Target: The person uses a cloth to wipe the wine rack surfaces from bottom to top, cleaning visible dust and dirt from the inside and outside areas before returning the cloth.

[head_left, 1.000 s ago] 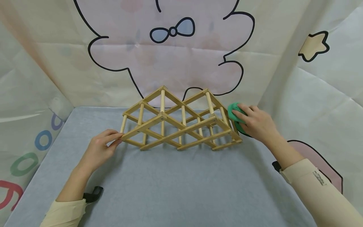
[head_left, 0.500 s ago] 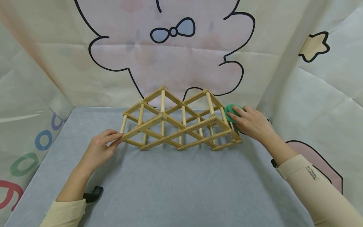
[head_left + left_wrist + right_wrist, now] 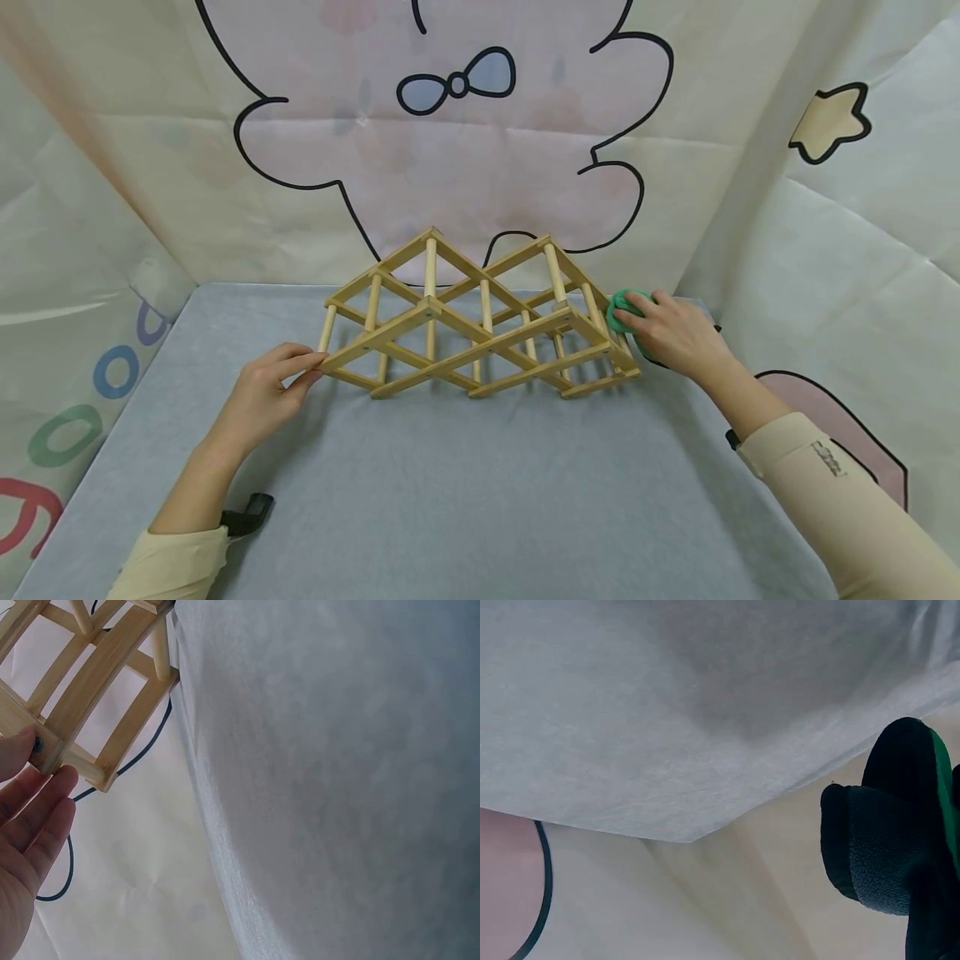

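Note:
A wooden lattice wine rack (image 3: 465, 329) of flat slats and round dowels stands on the table. My left hand (image 3: 268, 392) pinches its left lower corner between thumb and fingers. In the left wrist view, the thumb lies on a slat end of the rack (image 3: 90, 682) and the fingertips (image 3: 64, 780) are under it. At the rack's right end, my right hand (image 3: 675, 333) holds a bunched green cloth (image 3: 624, 310) against or close beside the slats; contact is hard to tell. The cloth (image 3: 885, 847) looks dark and folded in the right wrist view, where the hand is hardly visible.
A grey-blue cloth covers the table (image 3: 465, 492). Printed fabric sheets (image 3: 465, 167) hang behind and at both sides, close to the table's edges. Black straps (image 3: 247, 515) sit at the wrists, by the rolled sleeves.
My right hand first moved left with the green cloth along the rack's right end, then slightly back right and down. The left hand and the rack have stayed in place.

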`<state>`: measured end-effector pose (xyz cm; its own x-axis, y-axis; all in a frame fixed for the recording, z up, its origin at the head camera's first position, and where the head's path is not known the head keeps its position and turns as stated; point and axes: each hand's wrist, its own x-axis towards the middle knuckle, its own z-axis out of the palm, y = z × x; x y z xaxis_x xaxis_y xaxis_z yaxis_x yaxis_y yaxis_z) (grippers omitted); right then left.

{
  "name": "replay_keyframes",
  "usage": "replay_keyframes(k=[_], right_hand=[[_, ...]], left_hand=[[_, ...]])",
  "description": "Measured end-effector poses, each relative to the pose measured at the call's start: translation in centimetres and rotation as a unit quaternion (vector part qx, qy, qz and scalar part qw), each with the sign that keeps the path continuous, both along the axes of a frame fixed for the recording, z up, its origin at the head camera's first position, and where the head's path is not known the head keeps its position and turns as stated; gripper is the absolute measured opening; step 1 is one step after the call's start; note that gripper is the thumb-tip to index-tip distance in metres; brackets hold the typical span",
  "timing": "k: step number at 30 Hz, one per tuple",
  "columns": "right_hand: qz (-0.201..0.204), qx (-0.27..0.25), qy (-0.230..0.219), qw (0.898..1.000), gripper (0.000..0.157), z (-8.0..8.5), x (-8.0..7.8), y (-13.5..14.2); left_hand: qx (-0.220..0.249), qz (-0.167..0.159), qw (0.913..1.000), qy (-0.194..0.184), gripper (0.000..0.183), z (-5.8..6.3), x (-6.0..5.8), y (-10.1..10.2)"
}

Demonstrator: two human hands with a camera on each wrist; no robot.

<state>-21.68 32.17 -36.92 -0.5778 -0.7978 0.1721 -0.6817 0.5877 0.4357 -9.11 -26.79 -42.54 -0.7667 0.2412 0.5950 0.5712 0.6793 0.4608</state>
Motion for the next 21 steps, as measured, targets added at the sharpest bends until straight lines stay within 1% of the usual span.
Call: replay_keyframes(k=[3,8,11,15,21], right_hand=[[0.007,-0.022,-0.001,1.0,0.051,0.2,0.0,-0.4],[0.036,-0.067,0.018,0.997,0.051,1.0,-0.1,-1.5],[0.047,-0.085,0.032,0.995,0.055,1.8,-0.1,-2.1],[0.055,-0.107,0.046,0.992,0.062,2.9,0.0,-2.8],[0.07,-0.135,0.06,0.986,0.064,4.8,0.2,-3.7]], left_hand=[[0.001,0.0,1.0,0.0,0.036,0.0,0.0,0.0],[0.006,0.003,0.9999,-0.01,0.036,-0.1,0.0,0.0],[0.01,0.004,0.9998,-0.015,0.036,-0.1,0.1,0.0],[0.008,0.004,0.9999,-0.013,0.036,0.0,0.1,0.0],[0.004,0.005,0.9999,-0.011,0.035,0.0,0.1,0.0]])
